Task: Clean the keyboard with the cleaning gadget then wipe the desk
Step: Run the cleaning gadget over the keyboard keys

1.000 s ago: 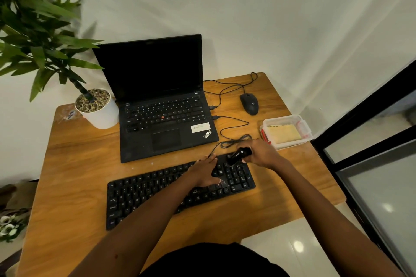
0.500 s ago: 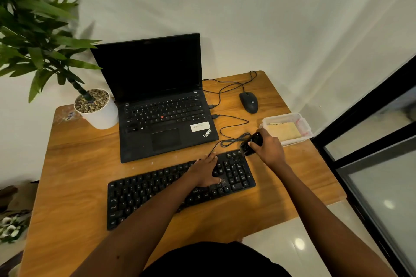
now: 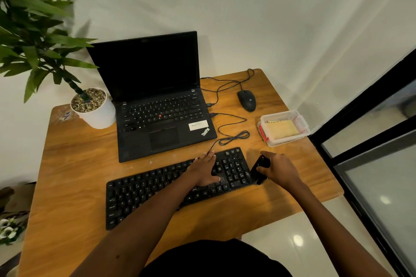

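A black external keyboard (image 3: 157, 191) lies across the front of the wooden desk (image 3: 74, 164). My left hand (image 3: 206, 170) rests flat on its right half, fingers straight. My right hand (image 3: 280, 170) grips a small black cleaning gadget (image 3: 258, 170), which stands at the keyboard's right end, its lower tip touching the edge there. A folded yellow cloth (image 3: 281, 129) lies inside a clear plastic box (image 3: 301, 123) at the desk's right side.
An open black laptop (image 3: 157, 108) sits behind the keyboard, a white plant pot (image 3: 96, 114) to its left. A black mouse (image 3: 247, 100) and looped cables (image 3: 234, 137) lie to the right. The desk's right edge ends beside a dark-framed glass door (image 3: 371, 141).
My right hand has carried the gadget from the keyboard's top right corner, out toward the plastic box, then back down to the keyboard's right end. My left hand has stayed put.
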